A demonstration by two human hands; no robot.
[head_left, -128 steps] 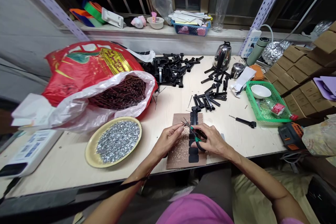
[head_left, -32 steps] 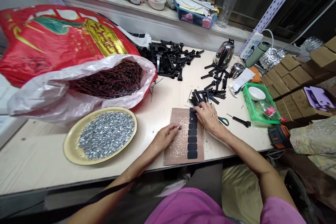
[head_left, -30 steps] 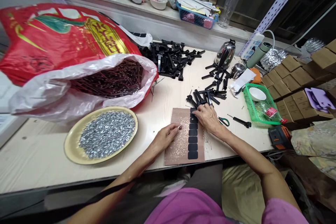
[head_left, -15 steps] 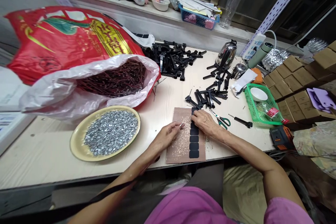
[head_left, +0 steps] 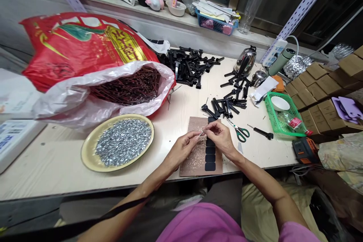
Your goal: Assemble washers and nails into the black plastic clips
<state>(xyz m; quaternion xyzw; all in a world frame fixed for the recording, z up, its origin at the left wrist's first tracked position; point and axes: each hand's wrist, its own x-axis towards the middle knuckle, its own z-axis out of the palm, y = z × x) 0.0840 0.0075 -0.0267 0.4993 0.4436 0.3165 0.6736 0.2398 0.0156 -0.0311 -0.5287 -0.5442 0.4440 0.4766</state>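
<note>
Just above a brown board (head_left: 188, 164), my left hand (head_left: 183, 147) pinches a small thin, light-coloured piece (head_left: 201, 133); its exact kind is too small to tell. My right hand (head_left: 221, 140) meets it there, thumb and fingertips closed at the piece's other end. Pale crumbs are scattered over the board. A column of black rounded-square pads (head_left: 210, 158) runs along the board's right side, partly covered by my right hand. Green-handled scissors (head_left: 241, 133) lie right of that hand, and beyond the board rest several black plastic parts (head_left: 225, 106).
To the left stand a yellowish plate (head_left: 88, 159) of small metal washers and a red bag (head_left: 76, 45) of thin rods. A larger pile of black parts (head_left: 187, 64) lies at the back. On the right are a green basket (head_left: 272, 121), a black-orange battery (head_left: 304, 149) and cardboard boxes (head_left: 314, 109).
My right hand has left the black pads and moved left, to the thin piece in my left hand. My left hand has shifted slightly right. The view has tilted a little.
</note>
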